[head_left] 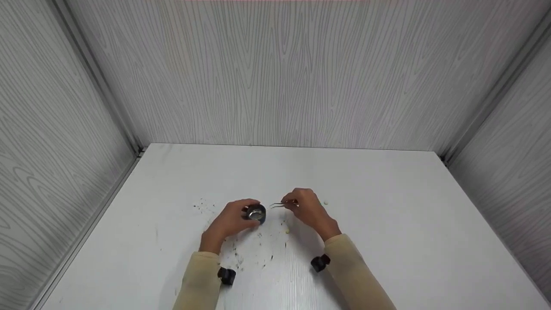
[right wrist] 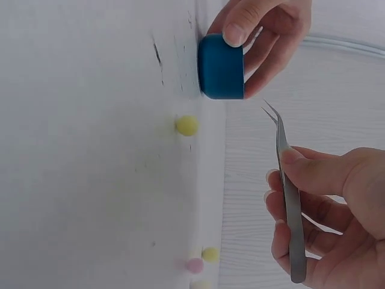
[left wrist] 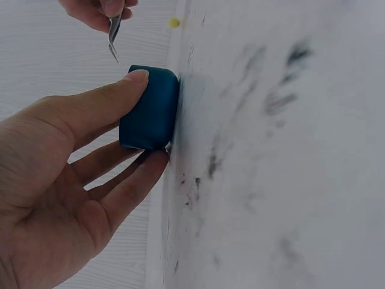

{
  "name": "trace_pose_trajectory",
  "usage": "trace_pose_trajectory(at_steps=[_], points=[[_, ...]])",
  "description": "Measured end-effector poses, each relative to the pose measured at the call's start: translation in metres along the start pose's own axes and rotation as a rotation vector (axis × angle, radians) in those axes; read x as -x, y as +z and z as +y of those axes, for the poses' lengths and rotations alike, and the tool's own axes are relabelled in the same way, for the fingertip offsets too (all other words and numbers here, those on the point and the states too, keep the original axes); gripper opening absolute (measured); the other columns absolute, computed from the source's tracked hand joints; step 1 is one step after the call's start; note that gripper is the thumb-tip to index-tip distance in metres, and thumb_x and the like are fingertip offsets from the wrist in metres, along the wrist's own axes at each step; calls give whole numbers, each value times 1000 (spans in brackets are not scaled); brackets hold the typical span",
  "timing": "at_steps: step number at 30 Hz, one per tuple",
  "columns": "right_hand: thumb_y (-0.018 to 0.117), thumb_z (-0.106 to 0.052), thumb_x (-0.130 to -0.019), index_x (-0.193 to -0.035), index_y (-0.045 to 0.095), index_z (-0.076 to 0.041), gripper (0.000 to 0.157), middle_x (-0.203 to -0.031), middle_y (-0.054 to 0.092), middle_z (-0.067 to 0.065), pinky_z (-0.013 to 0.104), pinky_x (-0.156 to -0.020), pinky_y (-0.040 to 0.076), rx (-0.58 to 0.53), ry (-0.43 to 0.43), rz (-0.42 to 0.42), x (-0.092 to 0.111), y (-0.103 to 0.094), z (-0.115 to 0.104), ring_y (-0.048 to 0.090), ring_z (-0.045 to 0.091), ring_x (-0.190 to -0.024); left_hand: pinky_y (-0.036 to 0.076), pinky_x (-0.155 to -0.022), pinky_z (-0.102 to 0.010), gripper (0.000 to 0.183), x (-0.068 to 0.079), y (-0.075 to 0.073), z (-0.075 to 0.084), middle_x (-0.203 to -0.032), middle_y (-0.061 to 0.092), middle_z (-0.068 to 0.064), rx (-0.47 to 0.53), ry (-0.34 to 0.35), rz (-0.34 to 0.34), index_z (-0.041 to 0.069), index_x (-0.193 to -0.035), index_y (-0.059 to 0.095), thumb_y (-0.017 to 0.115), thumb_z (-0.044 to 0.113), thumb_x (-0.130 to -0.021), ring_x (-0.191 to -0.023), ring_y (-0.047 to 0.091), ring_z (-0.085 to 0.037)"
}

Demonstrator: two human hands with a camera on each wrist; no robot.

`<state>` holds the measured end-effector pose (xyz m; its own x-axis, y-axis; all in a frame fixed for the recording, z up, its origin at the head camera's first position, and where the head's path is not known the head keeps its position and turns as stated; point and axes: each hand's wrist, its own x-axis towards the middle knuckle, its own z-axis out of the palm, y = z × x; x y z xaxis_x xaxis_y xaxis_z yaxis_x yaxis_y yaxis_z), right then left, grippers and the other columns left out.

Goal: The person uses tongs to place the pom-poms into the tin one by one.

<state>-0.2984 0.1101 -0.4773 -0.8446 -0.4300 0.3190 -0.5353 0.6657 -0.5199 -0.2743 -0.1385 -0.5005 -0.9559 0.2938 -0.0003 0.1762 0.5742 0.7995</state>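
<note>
A small blue cup (right wrist: 221, 72) with a shiny metal inside stands on the white table (head_left: 379, 206). My left hand (head_left: 232, 219) grips its side between thumb and fingers; the blue wall (left wrist: 150, 111) shows in the left wrist view. Curved-tip metal tweezers (right wrist: 291, 211) are pinched in my right hand (head_left: 306, 209). Their points are slightly apart with nothing between them, aimed toward the cup's rim from the right. A yellow ball (right wrist: 187, 125) lies on the table near the cup.
Farther along in the right wrist view lie a second yellow ball (right wrist: 210, 253), a pink ball (right wrist: 195, 265) and a pale ball (right wrist: 200, 285). Dark smudges (head_left: 236, 254) mark the tabletop around the left hand. Wood-grain panels (head_left: 275, 77) enclose the table's back and sides.
</note>
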Motion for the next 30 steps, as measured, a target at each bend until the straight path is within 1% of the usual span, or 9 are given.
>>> trace_pose_trajectory(at_steps=[5,12,21,25,30], points=[[73,2,-92,-100,82,-5,13,-94,76,11,40,-84,62,-27,32,-8,2,-3,3,71,22,-90,52,-109,-55,56,0,0,1,-144,61,-18,3,-15,-3,10,-142,61,80,9,-89,-129,62,-42],[74,3,-91,-102,82,-5,16,-96,77,11,39,-86,62,-18,62,-9,4,-9,9,72,22,-92,51,-108,-56,55,1,0,0,-143,62,-18,-1,-19,-1,11,-142,61,79,9,-90,-128,63,-42],[74,6,-89,-101,82,-5,18,-97,77,11,38,-85,63,-24,69,34,8,-23,25,73,24,-94,51,-109,-56,56,2,1,4,-143,62,-18,-7,-12,-2,9,-142,61,79,8,-89,-128,63,-42],[74,6,-89,-101,82,-4,17,-98,77,11,39,-85,63,-22,92,52,9,-28,31,74,25,-94,51,-109,-55,56,2,1,4,-145,61,-18,-6,-13,0,10,-142,61,79,8,-89,-129,62,-42],[73,6,-90,-100,82,-3,16,-96,77,13,41,-84,62,18,132,79,8,-29,41,73,27,-93,51,-109,-56,56,2,0,3,-145,61,-18,-8,-14,-4,10,-142,61,79,9,-89,-129,63,-42]])
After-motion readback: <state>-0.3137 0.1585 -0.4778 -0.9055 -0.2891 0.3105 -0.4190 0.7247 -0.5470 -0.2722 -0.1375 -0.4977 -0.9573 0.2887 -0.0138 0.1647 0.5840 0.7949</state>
